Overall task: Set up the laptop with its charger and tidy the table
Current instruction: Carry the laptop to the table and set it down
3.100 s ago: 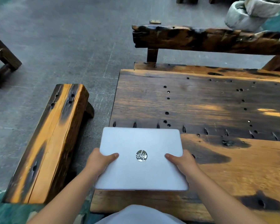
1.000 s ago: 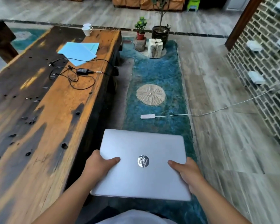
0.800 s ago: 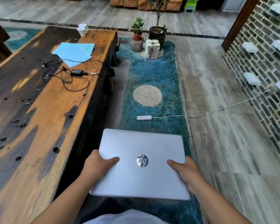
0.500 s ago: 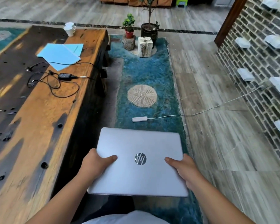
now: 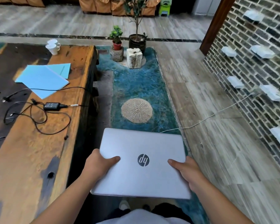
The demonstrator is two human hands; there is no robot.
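Both of my hands grip the closed laptop (image 5: 142, 162) by its sides, left hand (image 5: 98, 165) and right hand (image 5: 187, 171), thumbs across the lid, carrying it above the floor just off the desk's (image 5: 31, 159) right edge. Its charger (image 5: 52, 106) lies tangled near that edge, below the blue papers (image 5: 42, 78).

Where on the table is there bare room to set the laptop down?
The near stretch of the table, from the charger cable loops toward the person, is bare. Farther along it is crowded: charger and cables, blue papers, white cups. Both hands hold the laptop.
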